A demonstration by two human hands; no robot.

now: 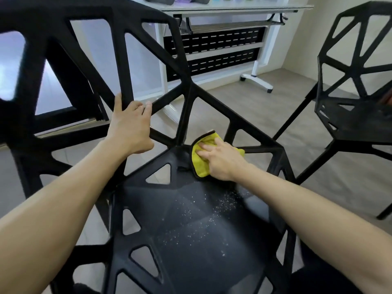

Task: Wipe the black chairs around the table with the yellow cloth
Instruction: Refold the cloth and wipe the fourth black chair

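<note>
Near chair (191, 225), seat right under the viewpoint: black, open lattice of struts, solid centre panel scattered with pale specks (crumbs or dust, can't tell which). Those specks lie mostly centre and right of the seat, not yet wiped.

Cloth (201, 164): yellow, dark-edged, bunched at the back of the seat where the seat meets the backrest struts. Right hand (220, 160) lies flat over it, fingers spread and pressing down, not pinching. Looks soft and limp; I'd judge it light, apt to fold and slide under the palm, so a flat press with the whole hand suits it better than a fingertip hold.

Left hand (129, 126) grips a slanted backrest strut, fingers curled over the bar and thumb up along another strut, seemingly steadying the chair. The frame looks rigid and hard (probably moulded metal or plastic); any strut gives a firm hold, though the gaps could snag cloth corners.

Further out: second chair (358, 107) of the same pattern stands to the right, well apart, its seat showing dust too. Beyond, a table (233, 7) with white frame, black slotted panels beneath and a castored foot. Small items on top are cropped, unidentifiable. Grey floor (244, 102) throughout.

Judgement: early in the job, first seat partly done.
</note>
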